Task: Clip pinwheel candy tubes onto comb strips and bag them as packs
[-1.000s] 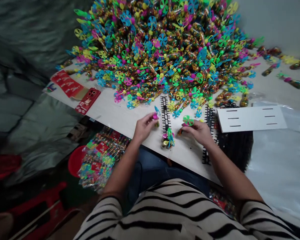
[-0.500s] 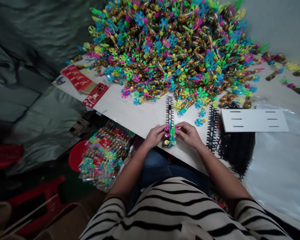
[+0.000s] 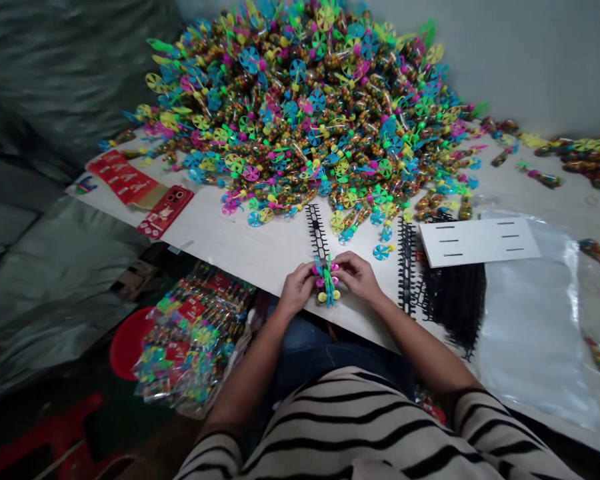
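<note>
At the table's front edge, a black plastic clip strip [image 3: 317,232] lies lengthwise away from me. Its near end carries several small fan-topped candy toys [image 3: 329,288] in pink, green, blue and yellow. From the left, my left hand [image 3: 298,289] pinches the side of a pink toy on the strip. My right hand [image 3: 360,276] has thumb and fingers closed at the other side of the same row, on a pink part. The fingertips partly hide how the toys sit in the strip's prongs.
A large heap of fan-topped candy tubes [image 3: 300,127] covers the back of the table. More black strips [image 3: 453,303] lie at right, beside a white slotted card [image 3: 480,241] and clear plastic bags [image 3: 530,327]. A red phone [image 3: 166,212] lies left; packed bags [image 3: 195,340] sit below the edge.
The view has shifted, so the heap and table sit further left. Both hands stay at the strip's near end, with the fingers moved slightly around the pink toys.
</note>
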`<state>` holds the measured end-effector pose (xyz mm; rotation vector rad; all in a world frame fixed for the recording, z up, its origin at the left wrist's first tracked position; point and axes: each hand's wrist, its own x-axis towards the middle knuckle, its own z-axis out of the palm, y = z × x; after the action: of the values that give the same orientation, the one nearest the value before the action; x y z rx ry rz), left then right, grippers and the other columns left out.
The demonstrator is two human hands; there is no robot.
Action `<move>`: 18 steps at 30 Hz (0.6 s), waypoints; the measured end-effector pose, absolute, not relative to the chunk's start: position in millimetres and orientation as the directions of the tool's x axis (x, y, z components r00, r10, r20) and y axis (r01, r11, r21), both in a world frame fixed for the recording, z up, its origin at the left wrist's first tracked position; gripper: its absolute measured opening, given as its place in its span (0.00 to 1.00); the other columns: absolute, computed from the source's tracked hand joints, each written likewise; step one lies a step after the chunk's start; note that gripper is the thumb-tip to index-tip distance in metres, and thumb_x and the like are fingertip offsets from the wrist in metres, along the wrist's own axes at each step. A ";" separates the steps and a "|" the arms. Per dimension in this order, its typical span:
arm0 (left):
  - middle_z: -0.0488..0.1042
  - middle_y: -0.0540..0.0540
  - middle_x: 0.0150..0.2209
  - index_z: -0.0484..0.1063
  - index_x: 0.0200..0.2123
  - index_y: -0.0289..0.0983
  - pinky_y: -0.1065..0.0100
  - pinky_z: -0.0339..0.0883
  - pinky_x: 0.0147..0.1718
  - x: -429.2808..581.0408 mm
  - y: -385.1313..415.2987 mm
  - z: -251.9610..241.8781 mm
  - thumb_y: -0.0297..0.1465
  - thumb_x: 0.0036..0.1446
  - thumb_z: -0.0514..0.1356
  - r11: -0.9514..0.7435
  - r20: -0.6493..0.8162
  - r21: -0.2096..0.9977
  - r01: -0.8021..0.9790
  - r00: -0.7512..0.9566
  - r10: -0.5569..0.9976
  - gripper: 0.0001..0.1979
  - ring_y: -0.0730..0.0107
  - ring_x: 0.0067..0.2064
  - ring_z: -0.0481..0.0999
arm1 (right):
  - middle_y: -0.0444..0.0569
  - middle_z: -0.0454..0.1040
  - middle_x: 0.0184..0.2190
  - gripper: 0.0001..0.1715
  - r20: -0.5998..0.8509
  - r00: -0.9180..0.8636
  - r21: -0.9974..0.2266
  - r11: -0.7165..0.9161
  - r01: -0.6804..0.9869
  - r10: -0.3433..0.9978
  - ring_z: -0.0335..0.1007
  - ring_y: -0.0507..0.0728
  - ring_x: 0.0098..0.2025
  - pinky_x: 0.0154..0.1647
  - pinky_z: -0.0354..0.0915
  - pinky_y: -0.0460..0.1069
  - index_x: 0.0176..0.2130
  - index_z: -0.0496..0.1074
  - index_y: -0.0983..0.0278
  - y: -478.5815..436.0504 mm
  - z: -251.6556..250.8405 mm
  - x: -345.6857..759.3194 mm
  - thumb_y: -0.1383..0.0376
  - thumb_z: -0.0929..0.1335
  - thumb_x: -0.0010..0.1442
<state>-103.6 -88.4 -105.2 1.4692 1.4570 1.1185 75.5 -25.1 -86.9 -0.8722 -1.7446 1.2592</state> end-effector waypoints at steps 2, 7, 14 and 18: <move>0.75 0.44 0.37 0.75 0.48 0.37 0.67 0.69 0.43 -101.2 -88.9 -106.1 0.31 0.60 0.54 -0.061 0.080 0.941 0.332 -0.043 0.996 0.15 0.67 0.41 0.74 | 0.48 0.72 0.34 0.13 0.209 -0.428 -0.966 0.254 0.050 0.879 0.68 0.53 0.34 0.35 0.67 0.50 0.37 0.72 0.61 -25.9 -90.0 74.5 0.54 0.70 0.58; 0.73 0.43 0.41 0.76 0.48 0.39 0.66 0.69 0.45 -100.0 -87.2 -106.2 0.31 0.60 0.54 -0.091 0.116 0.927 0.364 -0.047 0.992 0.16 0.66 0.44 0.73 | 0.50 0.73 0.37 0.14 0.239 -0.475 -0.951 0.303 0.062 0.847 0.70 0.55 0.39 0.41 0.68 0.51 0.38 0.72 0.61 -21.0 -88.0 72.3 0.54 0.70 0.58; 0.74 0.42 0.45 0.71 0.55 0.40 0.63 0.68 0.50 -117.3 -80.9 -93.3 0.30 0.61 0.54 -0.146 0.124 0.878 0.455 0.076 0.989 0.19 0.64 0.49 0.71 | 0.51 0.76 0.39 0.16 0.166 -0.665 -0.939 0.323 0.120 0.728 0.73 0.55 0.39 0.40 0.70 0.51 0.41 0.74 0.61 7.0 -66.4 106.4 0.53 0.68 0.60; 0.75 0.42 0.49 0.71 0.55 0.40 0.64 0.68 0.49 -142.2 -70.2 -82.8 0.31 0.61 0.55 -0.174 0.137 0.853 0.491 0.110 0.984 0.19 0.65 0.49 0.73 | 0.48 0.75 0.29 0.17 0.177 -0.253 -0.904 0.259 0.341 0.951 0.71 0.54 0.28 0.32 0.69 0.50 0.38 0.75 0.64 92.5 -46.7 144.2 0.53 0.66 0.60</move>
<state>-142.2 -70.2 -82.8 1.7488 1.4445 0.9801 144.2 92.5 -46.7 -1.1895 -1.7499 0.9868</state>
